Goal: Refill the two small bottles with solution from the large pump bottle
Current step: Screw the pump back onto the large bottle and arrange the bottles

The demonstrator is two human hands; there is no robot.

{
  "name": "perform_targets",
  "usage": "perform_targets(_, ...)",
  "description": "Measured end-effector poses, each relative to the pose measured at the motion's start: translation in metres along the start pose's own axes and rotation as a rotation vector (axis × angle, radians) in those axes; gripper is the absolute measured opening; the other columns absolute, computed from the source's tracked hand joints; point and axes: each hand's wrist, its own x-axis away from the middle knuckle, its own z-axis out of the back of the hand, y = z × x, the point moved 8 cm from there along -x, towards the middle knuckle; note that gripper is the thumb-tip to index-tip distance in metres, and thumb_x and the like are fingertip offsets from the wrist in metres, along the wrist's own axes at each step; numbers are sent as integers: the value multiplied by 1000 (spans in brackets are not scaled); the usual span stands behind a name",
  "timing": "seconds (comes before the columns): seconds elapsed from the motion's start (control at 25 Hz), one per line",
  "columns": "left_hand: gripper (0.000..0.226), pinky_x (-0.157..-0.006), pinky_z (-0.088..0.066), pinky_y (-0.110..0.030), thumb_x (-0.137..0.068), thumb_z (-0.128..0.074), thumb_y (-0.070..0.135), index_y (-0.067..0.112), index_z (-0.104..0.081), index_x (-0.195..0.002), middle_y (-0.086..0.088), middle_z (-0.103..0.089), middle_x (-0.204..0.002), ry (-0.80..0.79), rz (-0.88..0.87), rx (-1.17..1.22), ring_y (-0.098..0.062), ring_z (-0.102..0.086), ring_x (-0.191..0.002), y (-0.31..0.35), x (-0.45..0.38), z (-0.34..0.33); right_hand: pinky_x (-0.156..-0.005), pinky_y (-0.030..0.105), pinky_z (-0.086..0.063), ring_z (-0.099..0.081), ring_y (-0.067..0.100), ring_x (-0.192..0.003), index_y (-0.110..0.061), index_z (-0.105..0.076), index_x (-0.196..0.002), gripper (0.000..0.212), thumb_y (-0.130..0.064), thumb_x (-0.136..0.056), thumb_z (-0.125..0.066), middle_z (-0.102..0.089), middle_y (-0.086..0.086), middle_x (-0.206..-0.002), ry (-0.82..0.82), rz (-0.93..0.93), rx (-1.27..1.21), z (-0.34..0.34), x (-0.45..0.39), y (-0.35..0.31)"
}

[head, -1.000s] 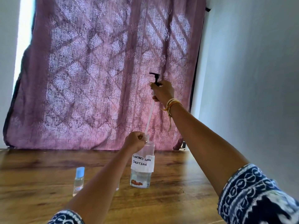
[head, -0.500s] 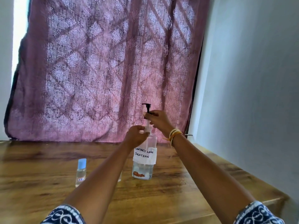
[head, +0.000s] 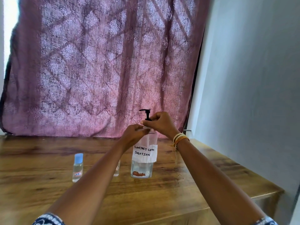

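**Both hands at the neck of the pump bottle**

Gripping the collar of the black pump head (head: 146, 114), the right hand (head: 162, 124) has its fingers curled round the base of the pump stem, just below the spout, which points left. Beside it the left hand (head: 135, 134) curls its fingers round the neck of the large pump bottle (head: 143, 158), directly under the right hand, so that the two hands touch or nearly touch at the top of the bottle. That bottle stands upright on the wooden table (head: 178, 192), clear-walled, with a little liquid and an orange-brown mark near its base. A white paper label wrapped round its middle reads, in black handwriting, "CONTACT LENS SOLUTION".

To the left of it, well apart from both hands, a small bottle (head: 78, 168) with a pale blue cap stands upright; it carries a small red-bordered label whose characters are too small to read with confidence. A second small bottle (head: 117, 169) stands between the two, mostly hidden behind the left forearm; its cap cannot be seen.

Yellow thread bangles (head: 179, 138) circle the right wrist. A patterned purple curtain (head: 97, 70) hangs behind the table.
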Motion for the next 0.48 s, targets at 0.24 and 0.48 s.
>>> perform_targets(0.24, 30, -71, -46, -25, -85, -69, 26, 3, -69, -105, -10, -69, -98, 19, -12, -28, -21, -63, -88, 11, 19, 3, -62, 27, -53, -59, 12, -64, -9, -68, -81, 19, -19, -74, -82, -67, 6, -70, -96, 40, -155, 6, 17, -13)
perform_targets(0.48, 28, -67, -51, -28, -73, -80, 26, 6, -72, -90, -3, -70, -77, 68, -30, -22, -15, -65, -68, 15, 33, 2, -86, 26, -56, -66, 26, -92, 13, -64, -106, 23, 11, -84, -60, -68, 24, -104, -281, 61, -358, 13, 34, -26)
